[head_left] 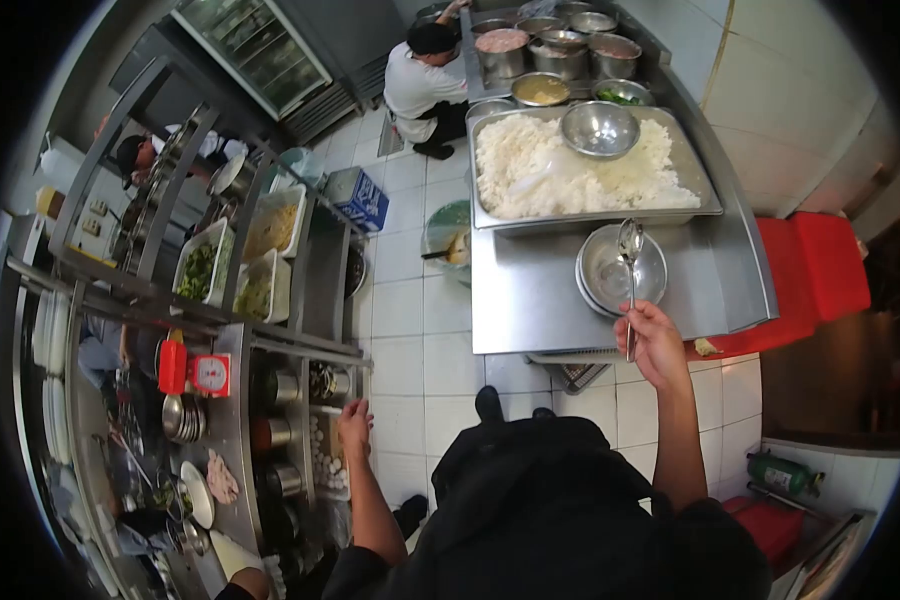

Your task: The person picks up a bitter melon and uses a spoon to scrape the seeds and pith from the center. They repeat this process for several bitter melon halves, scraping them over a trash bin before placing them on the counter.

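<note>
My right hand [652,340] is closed around the handle of a metal spoon [630,245]. The spoon's bowl end is over a small stack of steel bowls [653,270] on the steel counter. Just beyond them, a wide steel tray [705,212] holds a heap of white rice [520,170], and another steel bowl [600,130] rests on that rice. On the other side, my left hand [355,428] is beside the lower shelf, near a tray of eggs [328,455]. Its fingers are curled in; whatever they may hold is hidden.
Several steel pots [558,60] crowd the counter's far end. A person in white [425,85] crouches beside it. Left, a shelf rack carries food tubs [202,262] and a red scale [210,374]. A green basin [448,238] and blue box [358,198] stand on the floor; red chairs [820,265] stand right.
</note>
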The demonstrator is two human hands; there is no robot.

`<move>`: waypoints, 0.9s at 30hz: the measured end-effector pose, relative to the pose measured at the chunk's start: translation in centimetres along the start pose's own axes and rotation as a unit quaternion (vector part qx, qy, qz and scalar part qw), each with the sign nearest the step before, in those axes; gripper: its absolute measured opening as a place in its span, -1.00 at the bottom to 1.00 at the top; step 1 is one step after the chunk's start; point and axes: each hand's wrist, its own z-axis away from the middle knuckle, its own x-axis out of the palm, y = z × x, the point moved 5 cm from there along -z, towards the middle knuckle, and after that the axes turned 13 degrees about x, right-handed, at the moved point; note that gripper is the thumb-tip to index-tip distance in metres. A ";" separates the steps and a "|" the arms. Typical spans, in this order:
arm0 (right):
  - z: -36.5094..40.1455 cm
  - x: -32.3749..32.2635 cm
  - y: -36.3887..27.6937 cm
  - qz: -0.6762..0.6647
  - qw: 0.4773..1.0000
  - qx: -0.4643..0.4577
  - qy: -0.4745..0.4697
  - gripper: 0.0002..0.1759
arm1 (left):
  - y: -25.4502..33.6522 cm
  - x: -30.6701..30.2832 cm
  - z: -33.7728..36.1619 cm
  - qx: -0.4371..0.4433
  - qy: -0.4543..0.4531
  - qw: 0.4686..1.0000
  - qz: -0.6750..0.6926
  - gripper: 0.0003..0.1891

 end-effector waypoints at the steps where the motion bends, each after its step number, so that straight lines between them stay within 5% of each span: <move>1: -0.3 0.1 0.1 0.005 1.000 -0.007 0.013 -0.78 | 0.3 0.1 0.5 0.010 -0.004 1.000 -0.007 -0.70; 8: -1.8 3.6 1.0 0.123 0.992 0.013 -0.020 -0.69 | -1.8 -2.5 3.3 -0.003 0.010 1.000 -0.022 -0.66; 20: -4.8 16.2 7.8 0.222 0.962 0.069 -0.145 -0.73 | -9.2 -12.5 6.8 -0.052 0.163 0.985 -0.010 -0.57; 24: -6.1 23.2 11.6 0.257 0.947 0.084 -0.171 -0.72 | -14.8 -18.5 4.8 0.019 0.242 0.966 -0.085 -0.59; 27: -6.0 28.6 15.6 0.297 0.927 0.105 -0.203 -0.72 | -10.9 -27.2 3.3 0.049 0.358 0.914 -0.183 -0.64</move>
